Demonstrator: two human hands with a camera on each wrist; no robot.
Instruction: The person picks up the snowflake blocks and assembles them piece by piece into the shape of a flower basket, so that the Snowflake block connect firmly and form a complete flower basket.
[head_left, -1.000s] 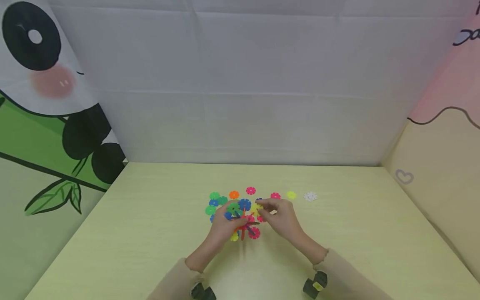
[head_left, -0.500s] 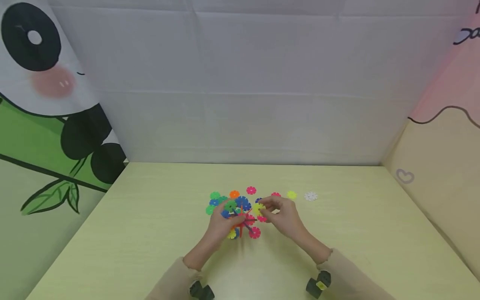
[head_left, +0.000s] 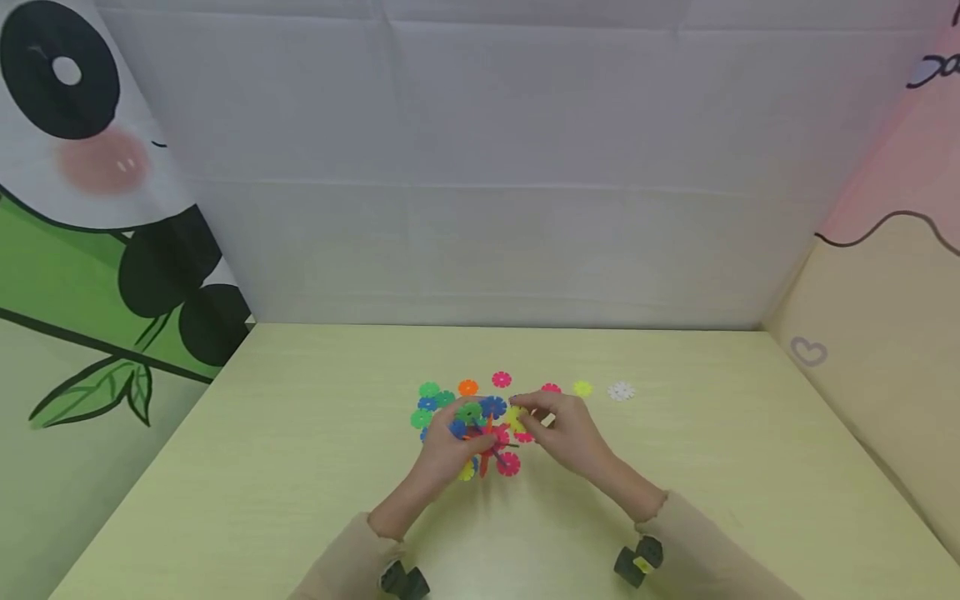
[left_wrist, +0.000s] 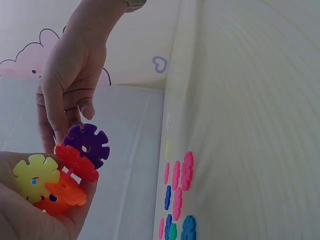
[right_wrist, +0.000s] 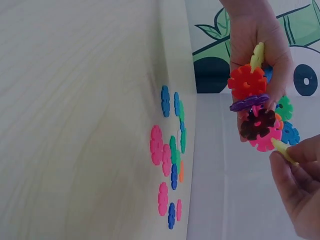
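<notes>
My left hand (head_left: 444,450) holds a cluster of joined flower-shaped notched plastic discs, low over the table. In the right wrist view, a red disc (right_wrist: 248,82), a purple disc (right_wrist: 250,102) and a dark disc (right_wrist: 257,124) show on it, with pink, green and blue ones behind. Between thumb and fingers my right hand (head_left: 564,429) pinches a yellow disc (right_wrist: 283,150), its edge right at the pink part of the cluster. Another yellow disc (left_wrist: 36,177) sits in the left palm in the left wrist view. The palm hides part of the cluster.
Loose discs lie on the pale table (head_left: 315,467) around and beyond the hands. Among them are a green disc (head_left: 429,390), an orange disc (head_left: 468,387), a pink disc (head_left: 502,380) and a white disc (head_left: 621,392). A pale cloth wall (head_left: 480,183) stands behind.
The cluster tilts slightly in my left hand, dipping left and then coming back. My right hand keeps its pinch on the yellow disc, and its forearm has shifted a little to the right.
</notes>
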